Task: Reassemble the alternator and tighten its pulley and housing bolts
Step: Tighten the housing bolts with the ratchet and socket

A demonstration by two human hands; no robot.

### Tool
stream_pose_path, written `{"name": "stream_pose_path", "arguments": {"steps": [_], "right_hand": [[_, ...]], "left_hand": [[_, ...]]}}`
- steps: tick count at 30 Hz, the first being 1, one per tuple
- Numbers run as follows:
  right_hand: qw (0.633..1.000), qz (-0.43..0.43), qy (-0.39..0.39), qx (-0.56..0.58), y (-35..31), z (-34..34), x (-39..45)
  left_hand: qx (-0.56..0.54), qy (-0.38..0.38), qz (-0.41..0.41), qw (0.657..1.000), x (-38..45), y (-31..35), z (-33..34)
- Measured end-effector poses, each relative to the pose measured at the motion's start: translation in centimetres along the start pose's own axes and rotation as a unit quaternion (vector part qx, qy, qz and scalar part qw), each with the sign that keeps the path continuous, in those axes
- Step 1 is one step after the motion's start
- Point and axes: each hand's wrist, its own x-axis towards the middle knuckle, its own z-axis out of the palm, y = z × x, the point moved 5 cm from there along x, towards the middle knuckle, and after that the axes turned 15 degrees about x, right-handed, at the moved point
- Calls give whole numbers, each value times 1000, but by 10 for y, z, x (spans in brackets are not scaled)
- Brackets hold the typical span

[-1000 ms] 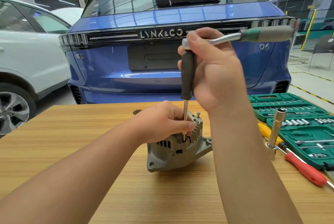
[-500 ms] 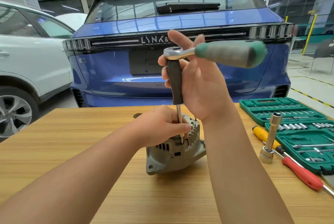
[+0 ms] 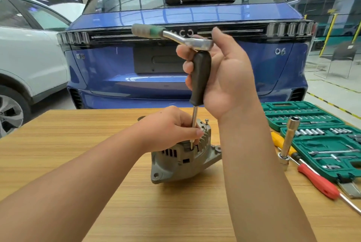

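Observation:
The grey alternator (image 3: 181, 161) stands on the wooden table (image 3: 58, 144). My left hand (image 3: 170, 126) rests on top of it, fingers curled round the thin steel shaft (image 3: 194, 120) of a driver. The shaft runs down to a bolt in the housing. My right hand (image 3: 224, 77) grips the driver's black handle (image 3: 201, 77), which stands upright. A ratchet (image 3: 175, 35) sits on top of that handle, its green-grey grip pointing left. A second bolt (image 3: 206, 121) sticks up at the housing's far side.
A green socket set case (image 3: 320, 140) lies open at the right. In front of it are a tall socket extension (image 3: 288, 142), a yellow-handled screwdriver (image 3: 278, 140) and a red-handled screwdriver (image 3: 318, 181). A blue car (image 3: 185, 65) and a white car (image 3: 29, 56) stand behind the table.
The ratchet handle has swung round from pointing right to pointing left. My right hand has turned with it on the black handle. My left hand and the alternator have stayed in place.

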Motion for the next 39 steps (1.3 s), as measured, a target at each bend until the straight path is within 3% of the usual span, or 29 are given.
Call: {"name": "stream_pose_path", "arguments": {"steps": [3,30,34,39], "right_hand": [[999,33,-8,16,7,3,0],[999,-13,20,25,4,-8,6],[994,-103,16,20,4,-5,5],[970,-196,-39,-141,4,7,-2]], "left_hand": [[-2,11,-5,1000,-3,-1,-1],[-2,4,-13,1000,1,3,-1],[-5,4,-20,1000,0,0,0],[1,13,-17,1000,0,-2,1]]}}
